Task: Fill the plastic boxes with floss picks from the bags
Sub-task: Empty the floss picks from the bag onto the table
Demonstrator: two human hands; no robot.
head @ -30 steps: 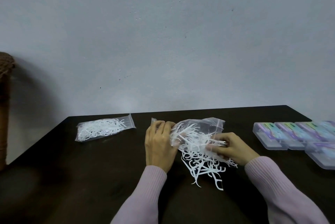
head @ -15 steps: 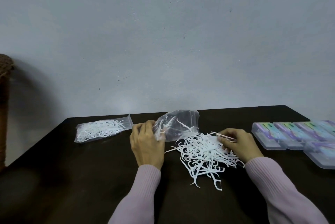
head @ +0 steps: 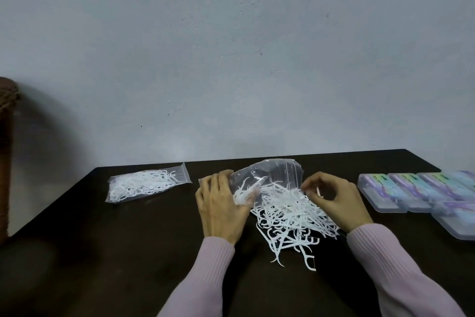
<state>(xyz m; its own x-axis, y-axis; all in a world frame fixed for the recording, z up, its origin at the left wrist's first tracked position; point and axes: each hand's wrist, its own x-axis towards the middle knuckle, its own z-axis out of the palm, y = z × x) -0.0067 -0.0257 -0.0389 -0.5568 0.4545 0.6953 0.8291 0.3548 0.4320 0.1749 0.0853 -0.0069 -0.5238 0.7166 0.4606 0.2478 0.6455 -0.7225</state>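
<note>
1. The left hand [head: 221, 207] pinches the closed end of an almost emptied clear bag [head: 267, 176], fingers clamped on the film with a few picks trapped beneath. The bag's mouth opens toward the right.
2. The right hand [head: 334, 201] hovers at the pile's right edge, fingers curled; one pick appears pinched at the fingertips [head: 312, 189], though this is uncertain.
3. The floss picks [head: 290, 211] lie in a loose tangled heap on the dark table [head: 102, 252], between the hands and spilling toward the near edge.
4. Risk: the picks hook together, so lifting a handful may drag stragglers off the pile and scatter them.
5. Risk: the picks left in the bag may be missed if it is set aside now.
6. Risk: the right sleeve [head: 390, 265] lies close to the heap and could sweep picks toward the edge.
7. A second bag [head: 146, 185], full and sealed, lies well apart to the left.
8. The plastic boxes [head: 421, 192] sit in a row at far right, lids apparently shut; they would need opening first. Nothing stands between pile and boxes.
</note>
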